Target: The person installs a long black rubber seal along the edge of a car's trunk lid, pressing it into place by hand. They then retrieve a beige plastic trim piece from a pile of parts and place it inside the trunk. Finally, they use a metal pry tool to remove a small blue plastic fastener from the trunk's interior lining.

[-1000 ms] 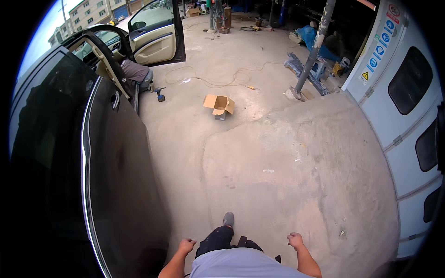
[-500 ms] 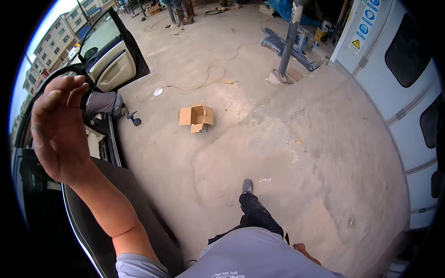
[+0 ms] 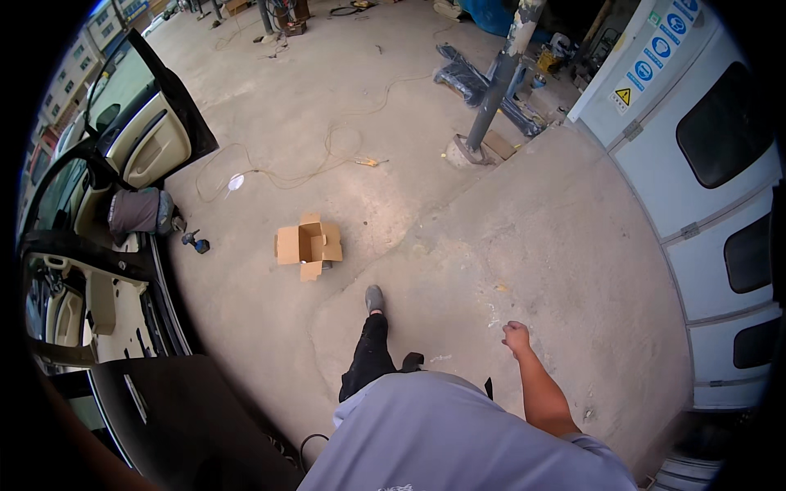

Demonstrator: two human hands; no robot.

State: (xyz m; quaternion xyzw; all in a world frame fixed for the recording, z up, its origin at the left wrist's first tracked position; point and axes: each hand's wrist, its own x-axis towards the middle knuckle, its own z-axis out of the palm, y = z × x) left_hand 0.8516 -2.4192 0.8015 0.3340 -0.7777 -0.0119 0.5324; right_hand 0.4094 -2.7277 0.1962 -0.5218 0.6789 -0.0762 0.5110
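Right hand (image 3: pixel 516 338) is held mid-air, fingers curled; full closure can't be told. Left hand isn't seen. Open cardboard box (image 3: pixel 311 243) is seen forward-left of right hand, well apart. Box could be kicked by grey shoe (image 3: pixel 374 299) if footing isn't watched.

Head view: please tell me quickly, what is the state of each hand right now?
Left hand: out of view, so its state cannot be told.
Right hand: loosely closed, with nothing visible in it.
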